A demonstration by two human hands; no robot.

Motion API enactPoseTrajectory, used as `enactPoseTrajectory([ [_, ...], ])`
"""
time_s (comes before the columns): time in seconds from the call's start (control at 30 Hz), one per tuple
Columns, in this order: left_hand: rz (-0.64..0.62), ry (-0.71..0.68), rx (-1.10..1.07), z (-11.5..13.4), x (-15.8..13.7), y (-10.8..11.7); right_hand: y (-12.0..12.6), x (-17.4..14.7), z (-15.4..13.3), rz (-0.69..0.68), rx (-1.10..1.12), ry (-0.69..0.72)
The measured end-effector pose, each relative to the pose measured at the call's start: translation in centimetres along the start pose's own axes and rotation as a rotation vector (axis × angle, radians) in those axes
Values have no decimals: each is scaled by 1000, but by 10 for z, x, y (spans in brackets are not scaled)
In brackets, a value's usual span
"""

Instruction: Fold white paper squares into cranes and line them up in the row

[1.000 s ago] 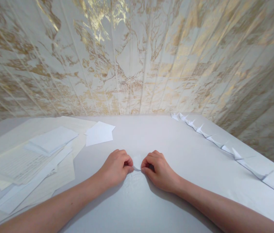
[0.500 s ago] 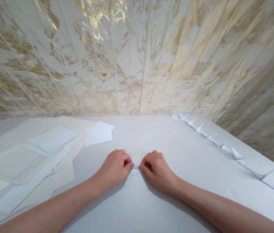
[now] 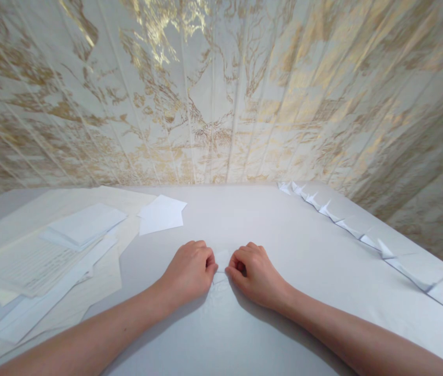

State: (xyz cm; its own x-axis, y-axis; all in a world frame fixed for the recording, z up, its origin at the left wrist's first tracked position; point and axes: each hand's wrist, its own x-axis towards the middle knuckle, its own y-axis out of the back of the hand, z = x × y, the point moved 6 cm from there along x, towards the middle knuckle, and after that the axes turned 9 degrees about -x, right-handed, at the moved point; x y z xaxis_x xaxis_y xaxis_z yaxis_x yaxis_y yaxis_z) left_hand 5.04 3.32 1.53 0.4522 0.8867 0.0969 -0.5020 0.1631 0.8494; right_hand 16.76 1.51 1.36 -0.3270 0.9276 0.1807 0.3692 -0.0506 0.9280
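Centrally, thumb and curled fingers of the left hand (image 3: 190, 271) and the right hand (image 3: 255, 274) pinch a small white folded paper (image 3: 221, 259) from either side, holding it down on the grey table (image 3: 284, 324) between the two fists; the step in hand looks like sharpening a crease on a small fold, and the next move would call for steady fingertip pressure without shifting the piece. Left of the folded paper: a loose white sheet (image 3: 161, 214) and, farther off, a stack of papers (image 3: 49, 250). Right of it, along the table edge: a row of finished folded pieces (image 3: 362, 237).
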Motion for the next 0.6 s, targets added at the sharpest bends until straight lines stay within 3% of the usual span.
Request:
enactPoseTrajectory([
  [0.6,-7,8,15,-1,0,-2,2,4,12,-114,183,-73],
])
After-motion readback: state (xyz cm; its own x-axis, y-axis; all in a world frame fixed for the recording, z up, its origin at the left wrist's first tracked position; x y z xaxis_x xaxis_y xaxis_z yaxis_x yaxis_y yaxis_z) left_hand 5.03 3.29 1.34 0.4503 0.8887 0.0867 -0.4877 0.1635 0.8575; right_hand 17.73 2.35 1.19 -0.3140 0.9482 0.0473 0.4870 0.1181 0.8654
